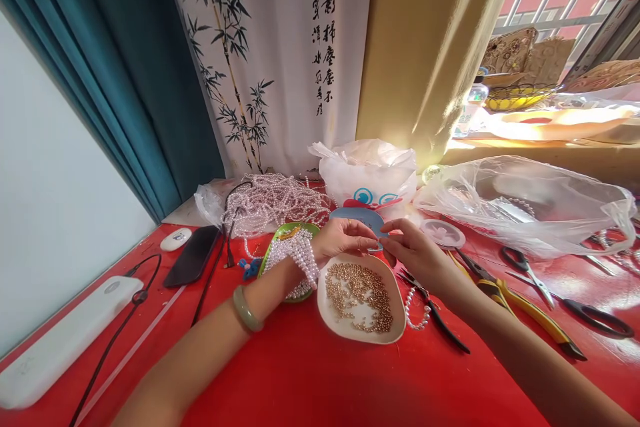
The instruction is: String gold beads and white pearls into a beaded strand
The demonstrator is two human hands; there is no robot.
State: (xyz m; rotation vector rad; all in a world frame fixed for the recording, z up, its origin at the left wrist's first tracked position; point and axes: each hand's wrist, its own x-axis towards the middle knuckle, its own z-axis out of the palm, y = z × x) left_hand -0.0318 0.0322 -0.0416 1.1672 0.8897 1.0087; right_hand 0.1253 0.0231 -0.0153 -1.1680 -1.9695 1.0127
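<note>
My left hand (346, 239) hovers over the far edge of a cream dish (325, 320), its thumb and fingertips pinched together. Facing it, my right hand (413, 248) is also closed in a pinch, the fingertips almost meeting those of the left. What the two hold between them is too small to make out. Gold beads (383, 300) lie scattered in the dish below. Strands of white pearl beads (297, 257) fill a green tray (263, 260) beside my left wrist, which partly covers them. A blue dish (350, 213) sits just behind my hands.
Right of the cream dish lie a pearl bracelet (417, 312), black-handled pliers (443, 327), yellow-handled pliers (530, 310) and scissors (535, 280). A heap of pearl strands (280, 197) and plastic bags (367, 170) stand behind. Leftward are a phone (193, 257), cables and a white power strip (70, 340).
</note>
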